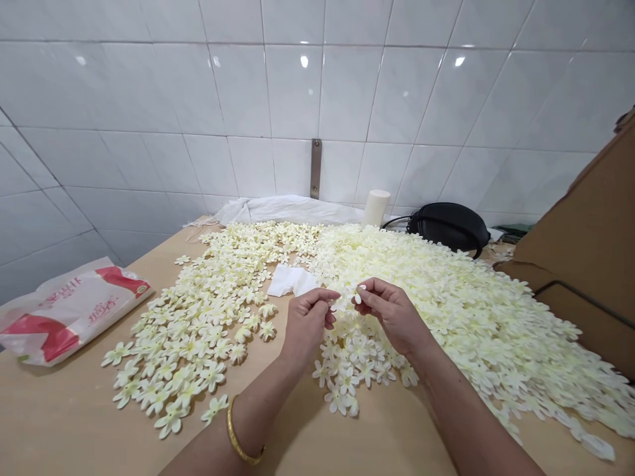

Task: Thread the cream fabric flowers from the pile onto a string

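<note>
My right hand [394, 314] pinches a small white artificial flower [358, 295] between thumb and fingertips; part of it is hidden by the fingers. Just to its left, my left hand [308, 320] is closed, thumb bent in against the fingers. A bit of white shows at its fingertips, too small to name. A gap separates the two hands. Below and behind them spreads a large heap of pale cream flowers [446, 317]. A looser group of yellowish flowers [198, 317] lies on the left of the wooden table [84, 403].
A white-and-red plastic pack [74, 307] rests at the left edge. White tissue [292, 281] lies between the flower groups. Along the tiled wall are white cloth [292, 208], a cream cylinder [376, 208] and a black case [446, 227]. A cardboard box [590, 244] stands at right.
</note>
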Tool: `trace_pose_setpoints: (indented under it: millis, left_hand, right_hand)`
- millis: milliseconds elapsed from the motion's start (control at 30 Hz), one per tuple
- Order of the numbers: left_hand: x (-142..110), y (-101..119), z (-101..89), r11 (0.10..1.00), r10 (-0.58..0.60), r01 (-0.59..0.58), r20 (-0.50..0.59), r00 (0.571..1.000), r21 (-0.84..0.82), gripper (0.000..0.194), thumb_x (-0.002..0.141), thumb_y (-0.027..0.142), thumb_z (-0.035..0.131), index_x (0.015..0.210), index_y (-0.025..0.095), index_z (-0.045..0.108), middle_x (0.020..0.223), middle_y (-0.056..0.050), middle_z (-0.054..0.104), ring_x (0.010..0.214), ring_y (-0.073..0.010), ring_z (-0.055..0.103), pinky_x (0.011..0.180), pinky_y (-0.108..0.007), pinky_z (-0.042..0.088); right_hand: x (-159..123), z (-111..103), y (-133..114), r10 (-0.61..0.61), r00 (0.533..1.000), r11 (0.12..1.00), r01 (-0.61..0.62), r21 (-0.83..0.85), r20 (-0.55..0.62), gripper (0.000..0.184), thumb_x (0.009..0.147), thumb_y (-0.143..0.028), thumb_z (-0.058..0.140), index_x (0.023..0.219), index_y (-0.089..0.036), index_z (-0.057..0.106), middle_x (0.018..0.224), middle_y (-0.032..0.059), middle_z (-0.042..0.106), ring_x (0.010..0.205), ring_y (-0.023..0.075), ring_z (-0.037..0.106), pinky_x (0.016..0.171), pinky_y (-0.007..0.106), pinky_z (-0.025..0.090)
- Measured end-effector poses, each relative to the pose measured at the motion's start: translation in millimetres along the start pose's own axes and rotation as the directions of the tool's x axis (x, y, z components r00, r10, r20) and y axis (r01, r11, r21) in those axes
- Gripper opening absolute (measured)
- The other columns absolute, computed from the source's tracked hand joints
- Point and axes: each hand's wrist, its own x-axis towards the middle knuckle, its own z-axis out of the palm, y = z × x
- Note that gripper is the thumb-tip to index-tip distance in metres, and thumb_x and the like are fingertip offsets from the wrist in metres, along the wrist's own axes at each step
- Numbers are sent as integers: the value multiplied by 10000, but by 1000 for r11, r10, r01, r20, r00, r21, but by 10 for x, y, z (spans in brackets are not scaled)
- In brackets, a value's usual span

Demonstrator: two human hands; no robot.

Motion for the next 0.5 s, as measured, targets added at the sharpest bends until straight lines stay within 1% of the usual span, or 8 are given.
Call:
trace_pose_setpoints:
  millis: [67, 133, 200, 267, 333, 400, 433, 500]
  left_hand:
    - [2, 8, 3, 1000, -12, 12, 5, 1000, -19, 180, 644, 140, 448, 630, 138, 627, 431, 28, 482, 420, -76, 442, 474, -200, 402]
    - [-6, 13, 16, 997, -17, 21, 60, 998, -70, 132, 650, 187, 496, 580, 140, 598, 474, 22, 499, 424, -74, 434, 462, -208, 410]
    - [-18, 8, 36, 991, -29, 46, 129, 991, -127, 143, 646, 253, 556, 559, 140, 564, 516, 21, 505, 425, -68, 422, 440, -212, 412]
    - [-29, -10, 58, 986, -47, 71, 152, 987, -152, 183, 626, 297, 602, 554, 142, 536, 496, 34, 481, 411, -63, 409, 414, -205, 399]
    - [-36, -34, 74, 987, -52, 70, 127, 991, -143, 191, 613, 294, 619, 547, 147, 517, 450, 49, 446, 394, -60, 401, 403, -195, 386]
    - [-42, -52, 84, 993, -27, 39, 109, 994, -108, 185, 621, 285, 609, 541, 150, 509, 428, 53, 429, 389, -60, 401, 402, -189, 381]
    - [-45, -57, 87, 997, -4, 14, 112, 994, -80, 186, 628, 281, 600, 534, 151, 507, 427, 52, 428, 389, -60, 402, 403, -187, 380]
    - [-52, -57, 89, 999, 37, -34, 129, 991, -23, 193, 641, 281, 587, 522, 152, 507, 428, 50, 422, 386, -60, 403, 401, -186, 374]
  right_hand:
    - [-10, 19, -4, -4, 1000, 1000, 4, -4, 31, 234, 641, -387, 619, 639, -166, 542, 585, -28, 493, 556, 97, 463, 574, 246, 373]
    - [-24, 48, 4, -21, 998, 999, 23, -34, 61, 206, 658, -367, 611, 671, -167, 562, 595, -30, 492, 564, 96, 454, 575, 241, 368]
    - [-35, 80, 24, -42, 995, 997, 47, -55, 85, 180, 673, -343, 600, 699, -166, 580, 614, -26, 501, 583, 99, 451, 592, 245, 373]
    - [-41, 103, 48, -53, 995, 996, 59, -68, 90, 163, 681, -323, 590, 717, -164, 589, 639, -18, 518, 604, 105, 454, 606, 250, 378]
    - [-42, 115, 67, -41, 998, 996, 45, -75, 57, 173, 683, -328, 586, 731, -162, 590, 655, -12, 527, 604, 106, 453, 603, 252, 381]
    - [-43, 119, 76, -29, 999, 996, 31, -81, 24, 204, 678, -346, 592, 762, -159, 589, 674, -4, 537, 606, 110, 456, 594, 253, 384]
    - [-44, 118, 77, -36, 999, 995, 38, -88, 24, 211, 680, -353, 592, 759, -158, 587, 670, -3, 534, 606, 111, 454, 589, 252, 382]
    - [-48, 117, 76, -64, 997, 991, 69, -118, 44, 204, 695, -359, 577, 693, -155, 578, 624, -11, 507, 591, 109, 439, 572, 246, 370]
